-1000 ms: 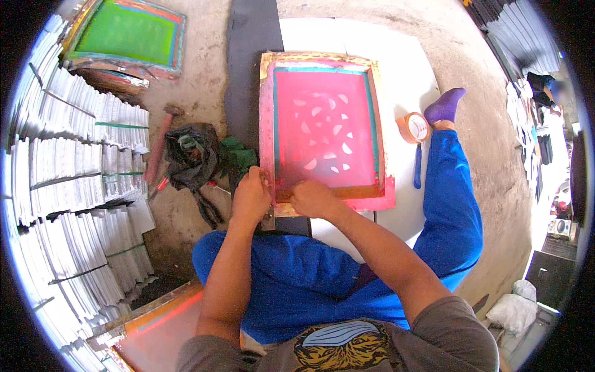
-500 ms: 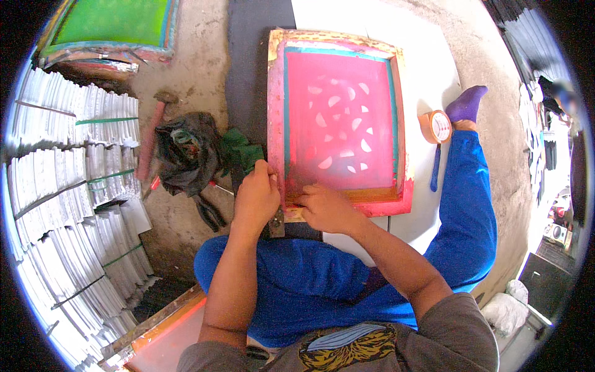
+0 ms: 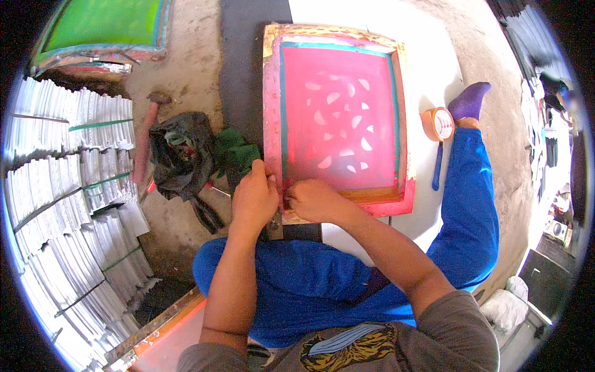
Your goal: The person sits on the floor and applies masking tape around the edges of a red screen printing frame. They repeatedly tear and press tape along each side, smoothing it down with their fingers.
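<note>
We have the pink framed screen lying in front of us, mostly on a white board, with a black sheet along its left side. Both our hands are at its near left corner. Our left hand is at the outer side of that corner, its fingers bent and close together; we cannot tell whether they are clamped on anything. Our right hand is just beside it, over the near edge, its fingers curled and partly hidden, so we cannot tell what they grip (pale half-round shapes dot the pink mesh beyond them).

To the right, we see an orange roll of tape near a purple sock, and a slim blue tool on the near side of the roll. To the left, a dark green cloth is just beside the screen, then come a crumpled black bag and a hammer. Banded stacks of white sheets line the left, and a green screen lies far left.
</note>
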Action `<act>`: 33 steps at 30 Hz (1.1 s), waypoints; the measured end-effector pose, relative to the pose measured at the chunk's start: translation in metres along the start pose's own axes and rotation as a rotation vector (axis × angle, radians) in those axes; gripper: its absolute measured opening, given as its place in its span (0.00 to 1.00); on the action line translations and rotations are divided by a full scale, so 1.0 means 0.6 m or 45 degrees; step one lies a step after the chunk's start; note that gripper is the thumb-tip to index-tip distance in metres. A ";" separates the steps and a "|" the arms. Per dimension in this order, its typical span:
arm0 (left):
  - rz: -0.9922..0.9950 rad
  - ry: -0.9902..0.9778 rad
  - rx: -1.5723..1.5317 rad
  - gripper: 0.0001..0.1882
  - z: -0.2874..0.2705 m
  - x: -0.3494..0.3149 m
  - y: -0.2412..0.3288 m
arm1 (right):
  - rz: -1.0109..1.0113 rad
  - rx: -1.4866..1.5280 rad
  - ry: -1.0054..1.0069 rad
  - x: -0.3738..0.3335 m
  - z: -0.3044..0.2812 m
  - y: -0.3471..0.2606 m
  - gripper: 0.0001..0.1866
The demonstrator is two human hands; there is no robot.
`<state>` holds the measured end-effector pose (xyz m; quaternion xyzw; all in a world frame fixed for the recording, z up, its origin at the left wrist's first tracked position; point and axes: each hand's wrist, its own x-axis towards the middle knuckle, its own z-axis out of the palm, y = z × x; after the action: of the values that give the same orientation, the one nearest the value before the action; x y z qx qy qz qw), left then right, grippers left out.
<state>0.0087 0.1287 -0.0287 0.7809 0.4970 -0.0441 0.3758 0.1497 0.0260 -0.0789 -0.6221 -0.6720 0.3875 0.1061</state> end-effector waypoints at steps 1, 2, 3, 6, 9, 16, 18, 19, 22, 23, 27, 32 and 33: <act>0.013 0.016 -0.007 0.09 0.000 -0.001 -0.001 | -0.019 0.047 -0.036 0.002 -0.005 0.002 0.16; 0.025 0.033 -0.014 0.09 0.001 -0.002 -0.002 | -0.038 0.094 -0.071 0.006 -0.013 0.006 0.17; 0.025 0.030 -0.010 0.09 0.000 -0.002 -0.004 | -0.062 0.144 -0.108 0.009 -0.019 0.003 0.17; 0.030 0.021 -0.005 0.09 -0.001 -0.003 -0.006 | 0.008 0.168 -0.104 -0.007 -0.038 -0.002 0.17; 0.028 0.014 -0.006 0.09 0.000 -0.002 -0.003 | 0.090 0.153 -0.114 -0.004 -0.019 -0.006 0.17; -0.020 0.001 -0.006 0.09 -0.001 0.000 0.000 | 0.123 0.247 -0.195 -0.028 -0.056 -0.002 0.18; -0.036 -0.007 -0.003 0.10 -0.003 0.000 0.001 | 0.178 0.325 -0.108 -0.042 -0.030 0.015 0.17; -0.049 -0.004 0.008 0.10 -0.003 0.001 0.001 | 0.213 0.312 -0.087 -0.056 -0.033 0.024 0.17; -0.074 0.011 -0.022 0.10 0.002 0.002 -0.003 | 0.362 0.270 -0.066 -0.106 -0.068 0.041 0.17; -0.068 0.018 -0.031 0.10 0.001 0.001 -0.001 | 0.446 0.256 -0.086 -0.126 -0.091 0.040 0.17; -0.054 0.030 -0.036 0.09 0.000 0.000 0.004 | 0.715 -0.033 -0.146 -0.200 -0.109 0.101 0.17; -0.027 0.057 -0.021 0.09 0.006 0.003 -0.005 | 0.795 -0.260 -0.152 -0.240 -0.122 0.122 0.15; -0.009 0.066 -0.030 0.09 0.009 0.004 -0.008 | 0.799 -0.296 -0.177 -0.241 -0.123 0.122 0.14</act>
<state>0.0075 0.1282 -0.0362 0.7757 0.5096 -0.0194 0.3718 0.2804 -0.0838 -0.0274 -0.7785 -0.4933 0.3636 -0.1360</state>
